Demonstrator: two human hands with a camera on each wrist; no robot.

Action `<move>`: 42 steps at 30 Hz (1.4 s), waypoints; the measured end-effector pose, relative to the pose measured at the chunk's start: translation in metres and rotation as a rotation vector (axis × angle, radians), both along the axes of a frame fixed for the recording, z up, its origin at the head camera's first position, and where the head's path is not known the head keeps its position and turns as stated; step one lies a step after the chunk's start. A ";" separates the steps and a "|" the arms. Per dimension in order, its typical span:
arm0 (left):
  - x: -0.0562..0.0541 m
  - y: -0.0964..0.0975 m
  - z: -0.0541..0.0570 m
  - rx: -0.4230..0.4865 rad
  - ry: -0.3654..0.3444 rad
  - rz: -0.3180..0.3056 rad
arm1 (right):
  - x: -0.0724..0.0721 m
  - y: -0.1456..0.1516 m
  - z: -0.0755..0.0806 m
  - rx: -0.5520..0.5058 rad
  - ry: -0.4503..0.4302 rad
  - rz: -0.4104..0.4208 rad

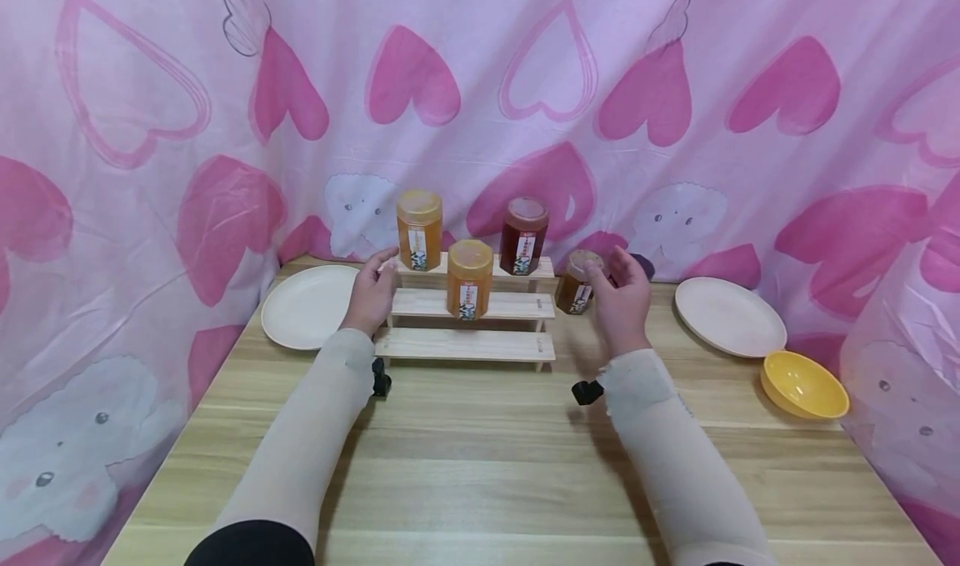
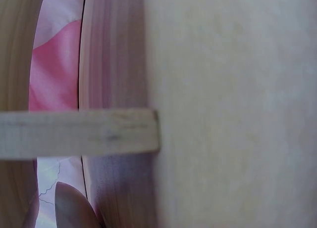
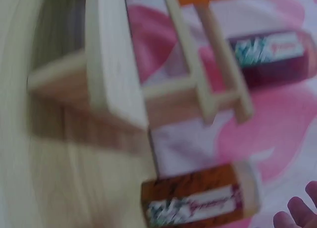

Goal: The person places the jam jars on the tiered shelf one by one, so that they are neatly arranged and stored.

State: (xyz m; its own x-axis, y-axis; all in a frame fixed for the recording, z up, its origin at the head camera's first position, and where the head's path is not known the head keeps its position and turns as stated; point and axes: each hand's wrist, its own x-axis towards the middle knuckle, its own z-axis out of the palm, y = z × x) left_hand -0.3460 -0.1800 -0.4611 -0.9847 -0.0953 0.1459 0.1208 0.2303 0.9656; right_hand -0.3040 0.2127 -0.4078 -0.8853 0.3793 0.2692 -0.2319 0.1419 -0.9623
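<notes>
A three-tier wooden rack (image 1: 465, 345) bears honey jars. Its top tier has a golden jar (image 1: 419, 231) at left and a dark red jar (image 1: 523, 237) at right; a second golden jar (image 1: 469, 281) stands on the middle tier. My left hand (image 1: 371, 293) is at the rack's left end, fingers loosely extended. Right of the rack a brown honey jar (image 1: 573, 287) stands on the table. My right hand (image 1: 622, 303) is beside it, fingers loosely bent, and the right wrist view shows its fingers (image 3: 299, 210) apart from the brown jar (image 3: 198, 198).
A white plate (image 1: 307, 308) lies left of the rack, partly behind my left hand. Another white plate (image 1: 731, 316) and a yellow bowl (image 1: 804, 385) are at the right. A dark rounded thing (image 1: 642, 266) shows behind my right hand. A pink heart-patterned curtain (image 1: 480, 91) hangs behind the table.
</notes>
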 end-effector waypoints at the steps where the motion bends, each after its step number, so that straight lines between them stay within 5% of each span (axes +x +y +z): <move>1: 0.000 0.000 0.000 -0.003 0.000 -0.001 | -0.003 0.004 -0.003 -0.003 -0.013 -0.002; 23: -0.002 0.000 -0.002 0.025 0.007 -0.002 | -0.050 0.017 -0.037 0.107 -0.197 0.075; 42: -0.005 -0.002 -0.005 0.048 0.015 -0.021 | -0.057 0.021 -0.045 0.177 -0.284 0.124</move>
State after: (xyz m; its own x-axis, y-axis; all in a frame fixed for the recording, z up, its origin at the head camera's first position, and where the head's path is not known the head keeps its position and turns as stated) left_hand -0.3506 -0.1816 -0.4662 -0.9843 -0.0823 0.1562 0.1393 0.1809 0.9736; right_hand -0.3611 0.2336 -0.4526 -0.9706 0.2337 0.0576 0.0154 0.2994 -0.9540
